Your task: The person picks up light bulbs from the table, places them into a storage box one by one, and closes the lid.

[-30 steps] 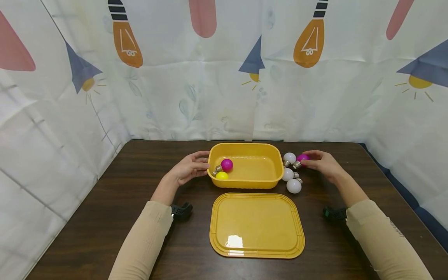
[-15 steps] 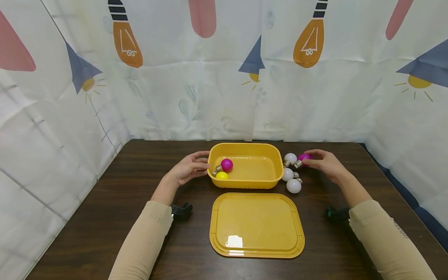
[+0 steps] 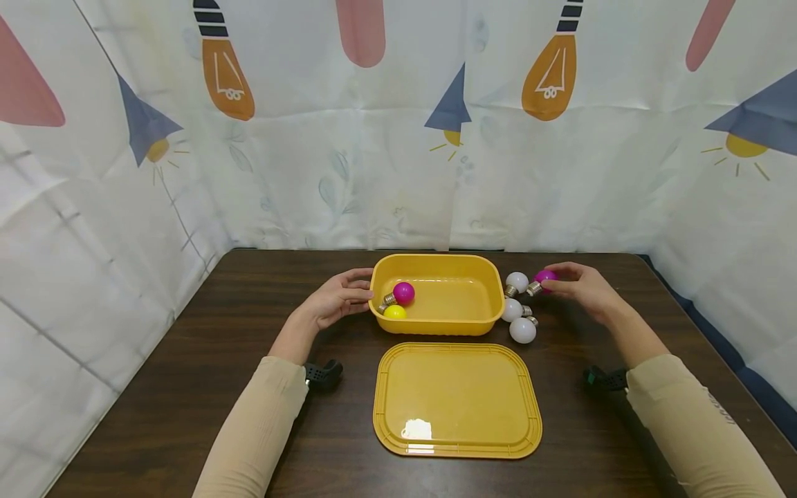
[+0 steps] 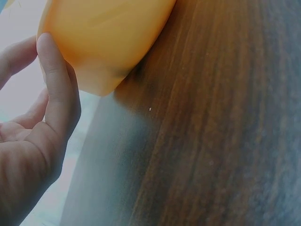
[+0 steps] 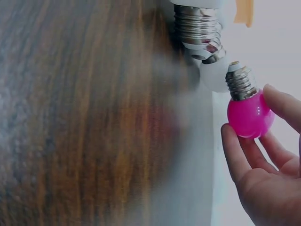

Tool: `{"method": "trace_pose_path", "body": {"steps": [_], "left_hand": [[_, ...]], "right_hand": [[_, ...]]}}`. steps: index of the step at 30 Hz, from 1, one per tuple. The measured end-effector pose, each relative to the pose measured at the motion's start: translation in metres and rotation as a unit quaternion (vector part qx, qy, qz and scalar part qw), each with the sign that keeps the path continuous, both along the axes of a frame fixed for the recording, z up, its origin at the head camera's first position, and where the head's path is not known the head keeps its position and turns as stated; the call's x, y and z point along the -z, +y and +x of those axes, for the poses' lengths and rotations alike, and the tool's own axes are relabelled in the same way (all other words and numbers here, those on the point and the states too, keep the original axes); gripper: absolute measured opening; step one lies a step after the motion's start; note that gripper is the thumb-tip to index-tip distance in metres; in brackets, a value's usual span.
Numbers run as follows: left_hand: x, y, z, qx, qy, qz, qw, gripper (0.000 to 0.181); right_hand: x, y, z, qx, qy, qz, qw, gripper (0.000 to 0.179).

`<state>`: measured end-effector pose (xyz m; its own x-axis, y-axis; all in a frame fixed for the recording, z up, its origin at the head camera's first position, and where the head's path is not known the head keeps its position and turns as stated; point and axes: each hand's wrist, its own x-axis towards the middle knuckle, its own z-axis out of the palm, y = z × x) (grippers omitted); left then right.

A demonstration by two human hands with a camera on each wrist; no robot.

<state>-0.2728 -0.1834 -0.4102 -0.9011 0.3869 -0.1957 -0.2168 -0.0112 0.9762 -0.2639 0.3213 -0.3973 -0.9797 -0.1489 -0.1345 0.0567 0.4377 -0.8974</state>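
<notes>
My right hand [image 3: 580, 289] pinches a magenta light bulb [image 5: 249, 115] between thumb and fingertips. The bulb's metal screw base points away from the palm, near the white bulbs. At the left end of a yellow plastic box [image 3: 454, 328], my left hand [image 3: 336, 299] touches the wall and rim with gently bent fingers; its fingertips [image 4: 47, 44] overlap the box's edge in the left wrist view. Inside the box, toward the left, lie a second magenta bulb [image 3: 403, 294] and a yellow bulb [image 3: 395, 312].
Several white bulbs, one of them this nearest white bulb [image 3: 522, 330], lie beside the box's right end. A flat yellow lid [image 3: 457, 401] rests on the dark wooden table [image 3: 311, 443] in front of the box. A printed white curtain [image 3: 386, 180] hangs behind and along the sides.
My right hand has shifted slightly right and away from me with the magenta bulb, which now sits farther from the white bulbs. The left hand and box have stayed in place.
</notes>
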Motion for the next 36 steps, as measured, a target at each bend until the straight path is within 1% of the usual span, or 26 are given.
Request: {"method": "trace_pose_path", "body": {"steps": [9,15,20,28,36], "left_hand": [[0.000,0.000,0.000,0.003,0.000,-0.001,1.0000,0.063],[-0.001,0.000,0.001,0.000,-0.001,-0.005,1.0000,0.063],[-0.001,0.000,-0.001,0.002,0.000,-0.002,1.0000,0.063],[0.000,0.000,-0.001,0.001,-0.001,0.001,1.0000,0.062],[0.001,0.000,-0.001,0.002,-0.001,0.002,1.0000,0.061]], "right_hand": [[-0.008,-0.002,0.001,-0.009,0.012,0.010,0.9998,0.068],[-0.013,-0.004,0.000,-0.002,0.015,0.025,0.9996,0.068],[-0.018,-0.006,-0.002,-0.008,0.017,0.013,0.9997,0.066],[-0.027,-0.011,-0.006,-0.015,0.018,0.023,0.9995,0.068],[-0.032,-0.021,-0.009,-0.020,0.019,0.010,0.9996,0.069]]}}
